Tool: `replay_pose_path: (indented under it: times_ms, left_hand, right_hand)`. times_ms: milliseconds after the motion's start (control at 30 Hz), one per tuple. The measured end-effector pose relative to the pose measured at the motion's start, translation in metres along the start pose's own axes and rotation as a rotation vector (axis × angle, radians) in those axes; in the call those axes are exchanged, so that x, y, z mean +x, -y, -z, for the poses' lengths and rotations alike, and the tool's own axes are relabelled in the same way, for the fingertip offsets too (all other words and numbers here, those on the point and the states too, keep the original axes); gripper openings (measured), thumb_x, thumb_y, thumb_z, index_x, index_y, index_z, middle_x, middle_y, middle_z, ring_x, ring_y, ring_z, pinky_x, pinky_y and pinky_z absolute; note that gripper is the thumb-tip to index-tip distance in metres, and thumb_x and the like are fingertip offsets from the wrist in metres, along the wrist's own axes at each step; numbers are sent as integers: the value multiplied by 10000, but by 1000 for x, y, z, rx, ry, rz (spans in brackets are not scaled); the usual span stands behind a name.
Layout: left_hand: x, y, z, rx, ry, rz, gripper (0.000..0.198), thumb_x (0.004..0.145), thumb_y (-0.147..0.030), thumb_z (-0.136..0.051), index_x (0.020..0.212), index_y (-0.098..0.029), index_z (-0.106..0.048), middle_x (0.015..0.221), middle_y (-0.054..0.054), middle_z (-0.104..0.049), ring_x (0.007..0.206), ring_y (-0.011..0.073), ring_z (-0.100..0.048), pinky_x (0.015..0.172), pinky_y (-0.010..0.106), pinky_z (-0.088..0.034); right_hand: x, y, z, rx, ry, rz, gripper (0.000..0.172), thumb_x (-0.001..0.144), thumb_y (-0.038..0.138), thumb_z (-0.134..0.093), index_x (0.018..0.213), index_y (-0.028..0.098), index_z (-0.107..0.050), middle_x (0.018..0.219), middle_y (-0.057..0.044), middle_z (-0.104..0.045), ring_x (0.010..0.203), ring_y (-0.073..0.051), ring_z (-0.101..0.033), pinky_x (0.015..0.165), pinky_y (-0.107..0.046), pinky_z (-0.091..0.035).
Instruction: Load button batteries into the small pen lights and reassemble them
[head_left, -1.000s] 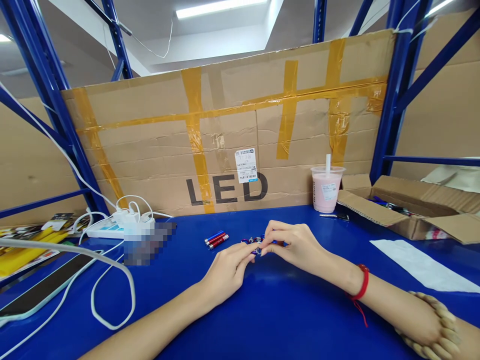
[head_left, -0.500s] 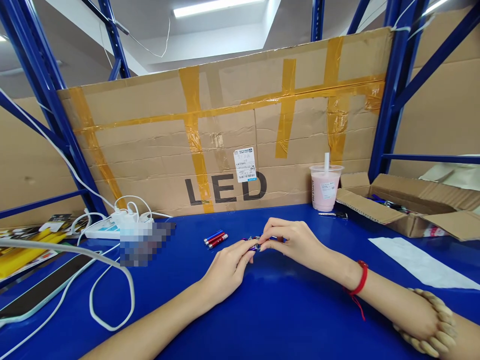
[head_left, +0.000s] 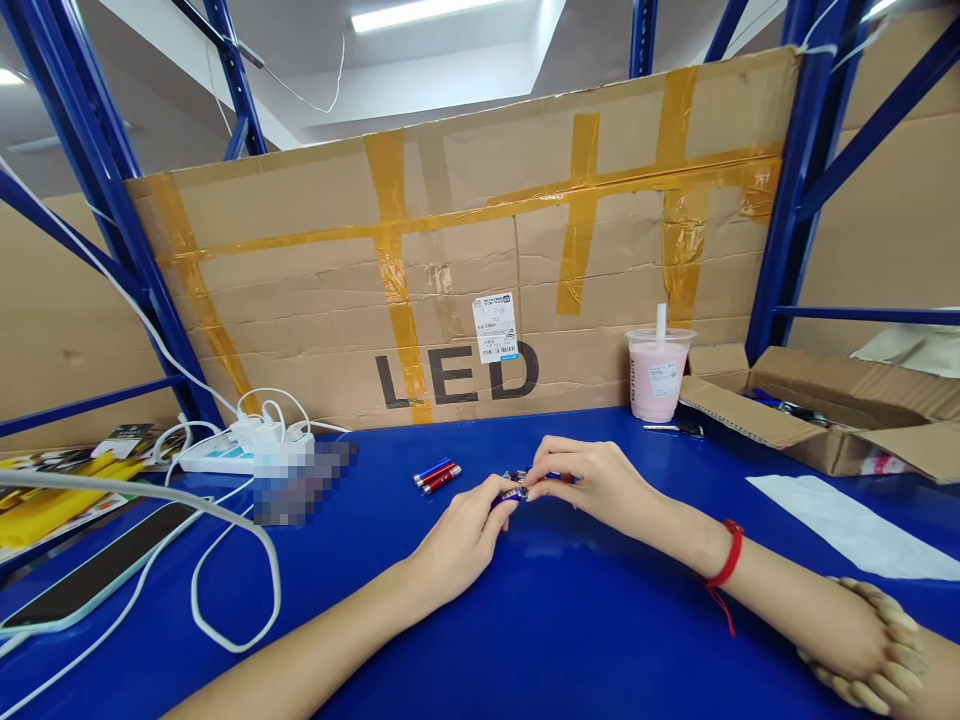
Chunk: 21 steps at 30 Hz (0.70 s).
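Observation:
My left hand (head_left: 463, 528) is closed, with thumb and fingers pinching a small blue metal tube (head_left: 513, 494) that has a silvery end. From the other side my right hand (head_left: 596, 478) is pinched shut, its fingertips at the tube's silvery end. A bit of blue also shows between my right thumb and fingers, and its shape is mostly hidden. More small shiny pieces lie just behind the fingertips, partly covered. To the left of my hands, a blue metal tube (head_left: 432, 470) and red metal tubes (head_left: 441, 479) lie side by side on the blue table (head_left: 540, 640).
A cup with a pink drink (head_left: 654, 378) stands at the back, keys (head_left: 679, 430) before it. On the right are an open cardboard box (head_left: 795, 430) and white paper (head_left: 847, 525). White cables (head_left: 274, 575), a power strip (head_left: 217, 455) and a phone (head_left: 97, 565) lie left.
The view has shifted slightly, so everything sits a little farther right. Both hands stay together at the blue tube, whose silvery end shows a little more clearly.

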<state>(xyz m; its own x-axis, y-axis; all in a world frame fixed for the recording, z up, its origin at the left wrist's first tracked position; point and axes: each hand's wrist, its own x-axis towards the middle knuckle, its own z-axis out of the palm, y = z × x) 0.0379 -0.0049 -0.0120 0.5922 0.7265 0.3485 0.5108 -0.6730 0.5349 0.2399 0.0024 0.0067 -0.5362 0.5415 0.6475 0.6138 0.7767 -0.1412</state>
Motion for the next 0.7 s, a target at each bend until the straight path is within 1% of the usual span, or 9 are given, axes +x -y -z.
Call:
replay_pose_path:
  times_ms: [167,267,400,533,600,667,700]
  left_hand:
    - [-1,-1,1,-21,10,48,204,932,-320,-306,963,-193,-463,721,-10,-548,637,126,-504,625,247,-383]
    - [0,0,-1,-66,6,59,205,935,-336,-295,932,-194,-443,692,-20,-526,638,121,-496,622,238,-376]
    - [2,0,-4,-161,-17,58,223,935,-349,-291,904,-187,-441,662,-27,-490,642,116,-473,634,233,-370]
    - [5,1,-6,-303,-120,124,246,927,-370,-302,896,-174,-446,640,-26,-471,656,122,-466,674,252,-363]
    - [7,3,-6,-399,-178,182,260,920,-392,-316,905,-168,-447,632,-28,-459,643,119,-456,656,250,-355]
    - [9,5,-6,-502,-232,240,271,915,-410,-324,901,-166,-441,627,-32,-446,605,107,-425,604,233,-332]
    - [9,5,-5,-551,-257,262,270,913,-413,-327,898,-167,-436,627,-35,-442,582,99,-403,578,224,-316]
  right_hand:
    - [0,-1,-2,-4,-16,-2,302,852,447,-508,800,211,-689,799,14,-621,614,-28,-544,534,-150,-353]
    - [0,0,-3,-2,-8,-15,331,852,474,-492,805,212,-689,790,15,-621,600,-26,-535,527,-151,-343]
    - [0,1,-2,-38,11,-68,264,838,449,-531,811,236,-683,810,34,-626,584,-23,-522,525,-154,-328]
    - [2,-3,2,-141,-53,-207,222,814,461,-563,859,274,-675,815,51,-626,543,-24,-506,502,-165,-309]
    - [3,-7,4,-201,-86,-296,218,823,447,-552,891,276,-669,815,44,-624,542,-30,-517,495,-169,-305]
    - [2,-12,4,-255,-74,-373,193,825,401,-553,906,267,-665,839,33,-624,554,-40,-531,491,-175,-302]
    - [1,-14,4,-279,-47,-403,177,820,373,-557,900,260,-666,852,26,-624,572,-50,-543,492,-178,-302]
